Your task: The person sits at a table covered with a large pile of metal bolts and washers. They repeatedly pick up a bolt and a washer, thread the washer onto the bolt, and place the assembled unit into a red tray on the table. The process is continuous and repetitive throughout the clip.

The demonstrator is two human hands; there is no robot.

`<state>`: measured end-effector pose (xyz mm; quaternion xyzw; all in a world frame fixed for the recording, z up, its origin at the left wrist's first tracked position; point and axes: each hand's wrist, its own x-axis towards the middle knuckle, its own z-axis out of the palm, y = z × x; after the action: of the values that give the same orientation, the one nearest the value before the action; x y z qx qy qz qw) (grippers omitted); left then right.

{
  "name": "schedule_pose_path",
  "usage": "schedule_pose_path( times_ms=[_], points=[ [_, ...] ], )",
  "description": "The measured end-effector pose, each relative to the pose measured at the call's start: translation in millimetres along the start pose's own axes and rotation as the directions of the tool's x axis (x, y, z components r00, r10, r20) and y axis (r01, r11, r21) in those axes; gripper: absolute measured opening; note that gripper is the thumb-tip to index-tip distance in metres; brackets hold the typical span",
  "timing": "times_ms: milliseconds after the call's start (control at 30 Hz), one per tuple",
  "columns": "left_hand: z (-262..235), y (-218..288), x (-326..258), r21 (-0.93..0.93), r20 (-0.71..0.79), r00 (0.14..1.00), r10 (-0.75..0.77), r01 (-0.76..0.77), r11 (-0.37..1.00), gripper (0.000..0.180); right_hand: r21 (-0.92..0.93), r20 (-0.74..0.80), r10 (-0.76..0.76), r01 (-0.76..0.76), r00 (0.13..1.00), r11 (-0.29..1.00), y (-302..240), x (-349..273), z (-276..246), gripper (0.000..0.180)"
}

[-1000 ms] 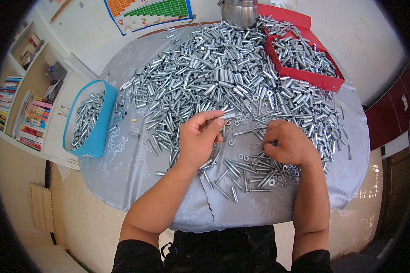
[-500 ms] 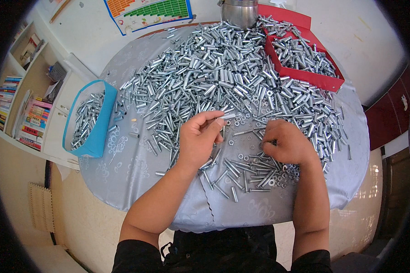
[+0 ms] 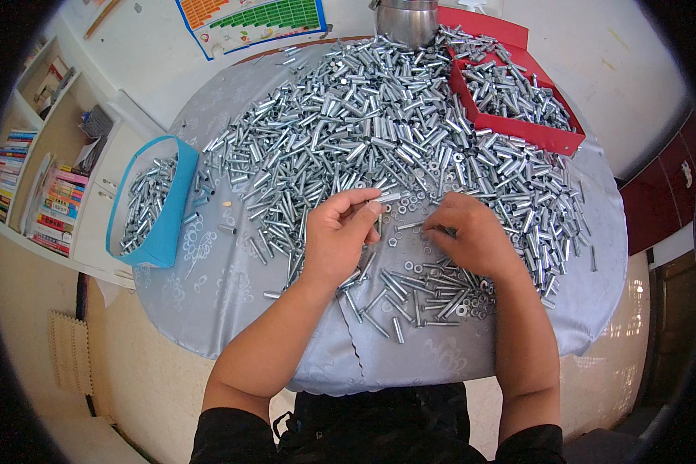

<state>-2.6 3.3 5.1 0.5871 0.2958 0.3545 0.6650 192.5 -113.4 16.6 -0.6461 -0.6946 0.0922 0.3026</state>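
Observation:
My left hand point(image 3: 339, 228) is closed, thumb and forefinger pinching a shiny metal sleeve point(image 3: 388, 198) above the heap. My right hand point(image 3: 468, 232) is lowered to the table with its fingers bent together; whether anything small is between the fingertips is hidden. Close to those fingertips lies a bolt point(image 3: 410, 226). Loose nuts point(image 3: 393, 242) and washers are scattered between my two hands. Nearer to me lies a loose group of bolts point(image 3: 398, 286), with more washers point(image 3: 462, 311) under my right forearm.
A big heap of metal sleeves and bolts point(image 3: 348, 116) covers the table's far half. At the far right stands a red box point(image 3: 518, 133) of metal parts, beside a steel pot point(image 3: 407, 25). A blue fabric bin point(image 3: 179, 205) with similar parts is on the left, near a bookshelf point(image 3: 77, 147).
My right hand has moved left and turned, its fingertips now nearer the middle of the small parts. My left hand has stayed in place with the metal sleeve.

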Motion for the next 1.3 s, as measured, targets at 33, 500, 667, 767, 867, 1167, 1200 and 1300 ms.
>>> schedule_pose_path(
  times_ms=[33,500,667,767,867,1167,1200,1300],
  points=[
    [0,0,0,-0.005,0.001,1.0,-0.001,0.001,1.0,0.021,-0.03,0.0,-0.005,0.005,1.0,1.0,-1,1,2,0.012],
    [-1,-6,2,-0.02,0.027,1.0,0.007,-0.007,1.0,0.022,-0.017,0.07,0.086,-0.085,0.994,0.996,-4,-1,9,0.011],
    [0,-6,2,-0.032,0.036,0.999,-0.013,0.014,0.999,0.022,0.234,-0.084,0.253,-0.227,0.964,0.945,-14,1,9,0.01],
    [1,-5,2,-0.033,0.07,0.998,-0.006,0.008,0.999,0.021,0.472,-0.17,0.404,-0.285,0.899,0.834,-11,3,17,0.009],
    [0,-4,1,-0.005,0.097,0.995,-0.007,0.008,1.0,0.021,0.686,-0.141,0.476,-0.261,0.868,0.679,-10,5,22,0.009],
    [1,-3,0,0.041,0.129,0.991,-0.025,0.02,0.999,0.022,0.784,-0.059,0.451,-0.239,0.89,0.573,-11,5,23,0.012],
    [1,-2,-1,0.05,0.135,0.99,-0.029,0.022,0.999,0.022,0.779,-0.054,0.456,-0.248,0.888,0.575,-10,5,23,0.012],
    [2,-3,0,0.05,0.146,0.989,-0.04,0.033,0.998,0.022,0.798,-0.095,0.47,-0.215,0.877,0.563,-8,5,23,0.014]
  ],
)
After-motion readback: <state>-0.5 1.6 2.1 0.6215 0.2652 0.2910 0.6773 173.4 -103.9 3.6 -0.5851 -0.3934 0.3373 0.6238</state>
